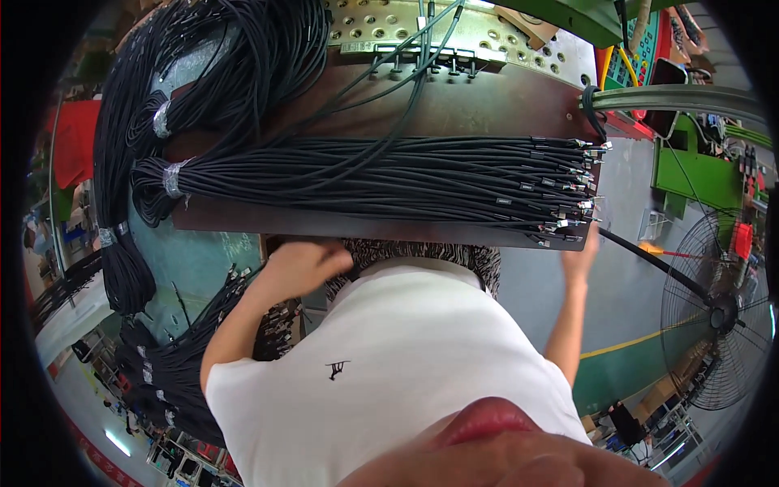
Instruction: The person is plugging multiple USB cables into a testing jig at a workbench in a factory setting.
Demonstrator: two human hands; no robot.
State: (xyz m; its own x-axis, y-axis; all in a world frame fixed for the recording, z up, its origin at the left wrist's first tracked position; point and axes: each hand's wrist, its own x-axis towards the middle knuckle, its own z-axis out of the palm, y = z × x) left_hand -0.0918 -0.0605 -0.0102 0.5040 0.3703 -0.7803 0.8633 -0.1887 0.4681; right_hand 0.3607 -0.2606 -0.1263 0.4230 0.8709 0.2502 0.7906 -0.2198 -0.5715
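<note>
A large bundle of black cables point(365, 174) lies across a brown board, tied at its left end with a clear wrap point(173, 180). The small metal-tipped cable ends point(580, 183) fan out at the board's right edge. My left hand point(308, 264) is below the board's near edge, fingers loosely bent and somewhat apart, with nothing visible in them. My right hand point(579, 253) is at the board's right corner, close to the cable ends. Its fingers are mostly hidden by the board and cables, so what it grips, if anything, does not show.
More coiled black cables point(235, 73) are heaped at the far left, others point(130, 272) hanging left. A metal fixture point(426, 61) with several clamps stands at the far edge, loose cables running from it. A black fan point(718, 312) stands right; a metal arm point(682, 97) reaches in above it.
</note>
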